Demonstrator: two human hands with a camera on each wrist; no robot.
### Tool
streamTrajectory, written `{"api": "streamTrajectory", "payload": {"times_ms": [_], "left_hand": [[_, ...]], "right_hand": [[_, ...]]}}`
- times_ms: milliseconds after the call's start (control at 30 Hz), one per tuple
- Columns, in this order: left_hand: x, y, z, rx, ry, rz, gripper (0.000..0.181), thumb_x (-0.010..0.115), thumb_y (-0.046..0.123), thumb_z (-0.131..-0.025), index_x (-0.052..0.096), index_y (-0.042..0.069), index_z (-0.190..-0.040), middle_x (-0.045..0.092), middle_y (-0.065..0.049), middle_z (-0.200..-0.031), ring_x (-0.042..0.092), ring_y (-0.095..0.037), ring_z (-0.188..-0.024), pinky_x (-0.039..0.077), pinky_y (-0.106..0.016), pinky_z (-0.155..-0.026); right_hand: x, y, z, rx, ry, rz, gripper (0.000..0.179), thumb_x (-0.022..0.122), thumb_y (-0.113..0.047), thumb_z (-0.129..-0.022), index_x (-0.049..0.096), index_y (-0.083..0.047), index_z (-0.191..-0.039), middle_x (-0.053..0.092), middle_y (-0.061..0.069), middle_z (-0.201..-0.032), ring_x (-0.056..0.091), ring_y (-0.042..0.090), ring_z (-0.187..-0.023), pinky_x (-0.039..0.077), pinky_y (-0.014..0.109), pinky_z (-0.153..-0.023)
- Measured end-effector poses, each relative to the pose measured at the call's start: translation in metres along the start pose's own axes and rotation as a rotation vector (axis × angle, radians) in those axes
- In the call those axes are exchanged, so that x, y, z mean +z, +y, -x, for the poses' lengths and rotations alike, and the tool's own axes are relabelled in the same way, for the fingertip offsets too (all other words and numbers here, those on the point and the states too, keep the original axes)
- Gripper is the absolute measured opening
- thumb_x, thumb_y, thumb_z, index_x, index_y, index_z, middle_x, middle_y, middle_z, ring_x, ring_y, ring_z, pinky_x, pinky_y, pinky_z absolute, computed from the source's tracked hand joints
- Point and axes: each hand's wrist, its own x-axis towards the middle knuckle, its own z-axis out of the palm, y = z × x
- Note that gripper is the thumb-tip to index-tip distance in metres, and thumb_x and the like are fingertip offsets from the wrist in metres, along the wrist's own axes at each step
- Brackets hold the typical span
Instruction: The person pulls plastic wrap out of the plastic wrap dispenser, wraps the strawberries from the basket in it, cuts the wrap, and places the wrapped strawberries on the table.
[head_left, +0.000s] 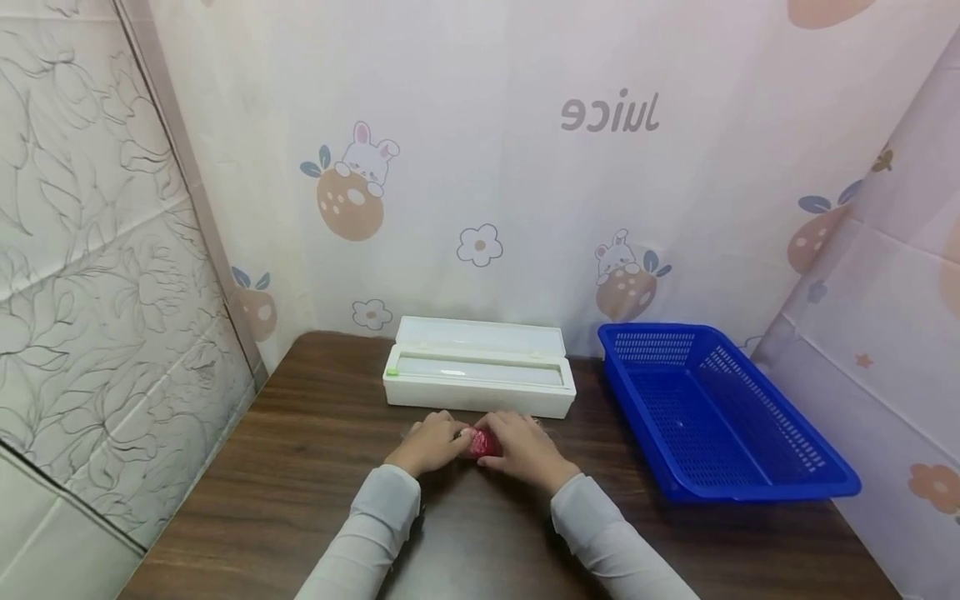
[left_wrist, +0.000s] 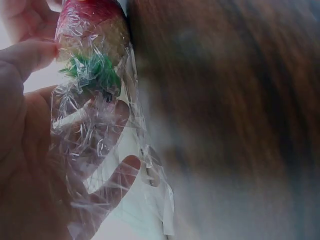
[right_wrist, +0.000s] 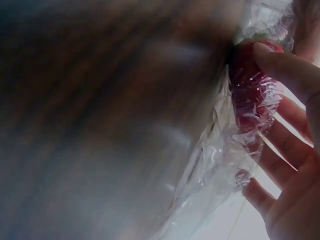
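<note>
A red strawberry-like fruit [head_left: 484, 444] with a pale shoulder and green top [left_wrist: 95, 72] lies on the table between both hands, wrapped in crinkled cling film [left_wrist: 97, 135]. My left hand [head_left: 429, 442] holds its green-topped end, thumb against the fruit and fingers behind the loose film. At the other end, my right hand [head_left: 527, 450] grips the red body, its thumb pressed on the fruit [right_wrist: 250, 85] and its fingers spread under the film. Just beyond the hands stands a white cling film dispenser [head_left: 480, 402] with its lid raised.
A blue perforated basket [head_left: 645, 425] stands at the right of the brown wooden table [head_left: 300, 433]. Behind the table hangs a printed curtain [head_left: 480, 167]. A patterned white wall [head_left: 97, 250] runs along the left.
</note>
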Motion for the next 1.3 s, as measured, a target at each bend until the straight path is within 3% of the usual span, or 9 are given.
{"api": "streamTrajectory", "payload": {"times_ms": [167,300,467,667,867,1033,1167,1300], "left_hand": [[0.001,0.001,0.001,0.003,0.015,0.012,0.042,0.042,0.041,-0.097,0.061,0.012,-0.121,0.062,-0.006,-0.114,0.051,-0.024,-0.108,0.043,-0.054,-0.088],[0.0,0.001,0.002,0.005,0.064,0.054,0.033,0.046,0.039,-0.096,0.058,0.014,-0.113,0.066,-0.004,-0.11,0.056,-0.021,-0.103,0.042,-0.053,-0.086],[-0.001,0.0,0.003,0.019,0.076,0.018,0.027,0.047,0.043,-0.095,0.056,0.019,-0.102,0.067,0.001,-0.1,0.057,-0.019,-0.093,0.044,-0.047,-0.078],[0.001,-0.002,0.007,0.019,0.066,-0.008,0.03,0.045,0.044,-0.095,0.06,0.019,-0.104,0.062,0.002,-0.101,0.052,-0.02,-0.095,0.045,-0.046,-0.078],[0.002,-0.001,0.01,0.028,0.069,-0.012,0.031,0.045,0.043,-0.096,0.062,0.018,-0.102,0.061,0.002,-0.099,0.052,-0.02,-0.094,0.045,-0.046,-0.078],[-0.002,0.003,0.011,0.055,0.059,-0.055,0.031,0.048,0.039,-0.096,0.066,0.014,-0.101,0.065,-0.001,-0.097,0.057,-0.019,-0.092,0.05,-0.046,-0.08],[-0.01,0.007,0.014,0.084,0.098,-0.098,0.027,0.053,0.035,-0.093,0.066,0.016,-0.108,0.066,-0.001,-0.105,0.057,-0.019,-0.099,0.048,-0.047,-0.084],[-0.016,0.013,0.017,0.184,0.153,-0.08,0.022,0.065,0.028,-0.085,0.066,0.019,-0.106,0.066,0.003,-0.102,0.055,-0.015,-0.097,0.048,-0.046,-0.084]], "right_hand": [[0.001,-0.001,-0.002,0.023,-0.019,-0.051,0.045,0.076,-0.041,-0.075,0.056,-0.022,-0.111,0.062,-0.004,-0.104,0.053,0.013,-0.097,0.049,0.043,-0.081],[-0.002,0.001,-0.004,0.015,-0.041,-0.081,0.043,0.075,-0.041,-0.075,0.058,-0.021,-0.11,0.062,-0.004,-0.1,0.054,0.012,-0.091,0.051,0.039,-0.077],[-0.005,0.004,-0.007,0.014,-0.132,-0.148,0.042,0.072,-0.042,-0.078,0.059,-0.019,-0.11,0.063,-0.005,-0.099,0.052,0.008,-0.086,0.052,0.033,-0.076],[-0.012,0.005,-0.01,-0.007,-0.227,-0.245,0.042,0.069,-0.046,-0.08,0.062,-0.017,-0.11,0.064,-0.006,-0.096,0.053,0.004,-0.081,0.052,0.027,-0.073],[-0.015,0.004,-0.01,0.03,-0.29,-0.305,0.042,0.068,-0.049,-0.079,0.063,-0.02,-0.11,0.062,-0.009,-0.091,0.054,0.004,-0.078,0.051,0.026,-0.07],[-0.017,0.005,-0.011,0.061,-0.34,-0.338,0.042,0.067,-0.05,-0.08,0.063,-0.021,-0.111,0.062,-0.01,-0.091,0.055,0.005,-0.079,0.052,0.026,-0.07],[-0.017,0.007,-0.013,0.061,-0.359,-0.351,0.038,0.063,-0.047,-0.084,0.065,-0.018,-0.109,0.063,-0.008,-0.092,0.055,0.005,-0.079,0.052,0.028,-0.073],[-0.016,0.012,-0.017,0.021,-0.339,-0.328,0.029,0.058,-0.04,-0.088,0.069,-0.017,-0.103,0.061,-0.008,-0.089,0.053,0.004,-0.079,0.051,0.027,-0.073]]}}
